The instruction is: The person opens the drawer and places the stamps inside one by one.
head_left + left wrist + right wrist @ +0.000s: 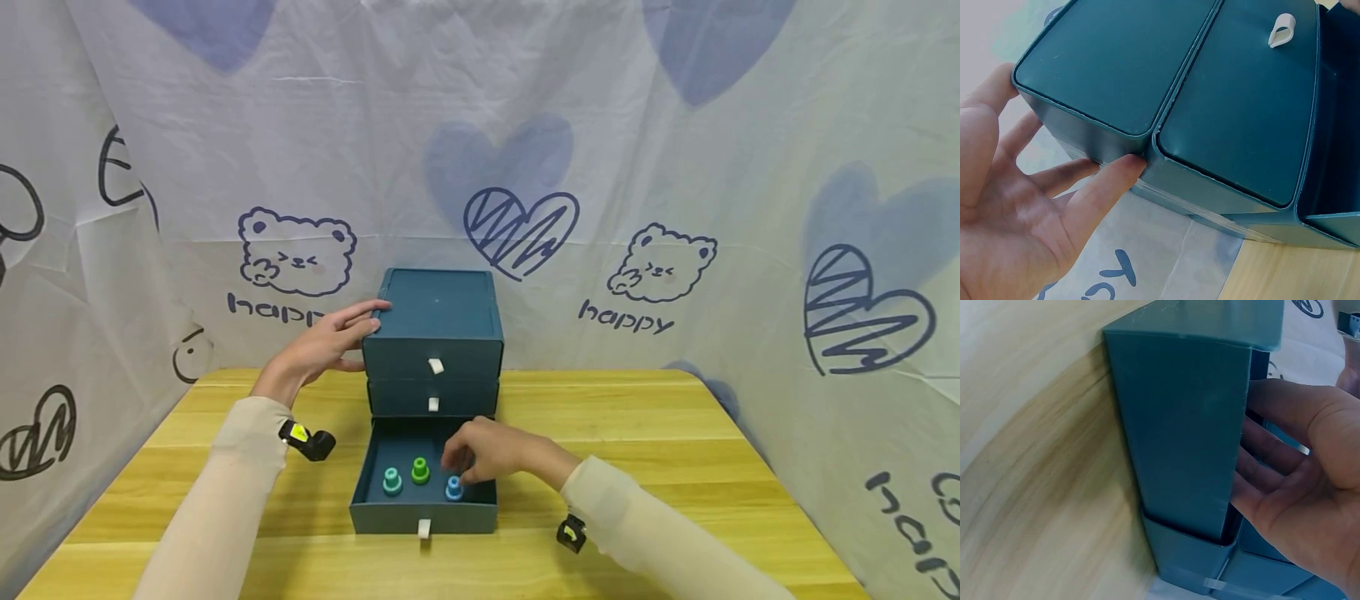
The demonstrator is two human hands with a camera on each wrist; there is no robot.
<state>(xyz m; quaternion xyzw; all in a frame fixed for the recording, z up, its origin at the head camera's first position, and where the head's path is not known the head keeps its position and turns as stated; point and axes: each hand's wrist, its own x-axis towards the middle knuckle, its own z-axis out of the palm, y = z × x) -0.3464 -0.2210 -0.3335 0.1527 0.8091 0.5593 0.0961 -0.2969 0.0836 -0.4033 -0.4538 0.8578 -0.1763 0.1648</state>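
A dark teal three-drawer box point(432, 358) stands on the table, its bottom drawer point(423, 518) pulled out. Inside that drawer are three small stepped knob-like pieces: a turquoise one point(392, 482), a green one point(420, 471) and a blue one point(453, 489). My right hand point(491, 450) reaches into the drawer with bent fingers, the thumb close to the blue piece; a gap shows between thumb and forefinger. The right wrist view hides the fingertips behind the drawer wall. My left hand point(1029, 194) rests with spread fingers against the box's left side and upper edge.
White pull tabs point(436, 366) stick out from the drawer fronts. Beneath everything lies a yellow wood-grain table point(615, 500). A white printed cloth point(405, 100) hangs behind the box and along both sides.
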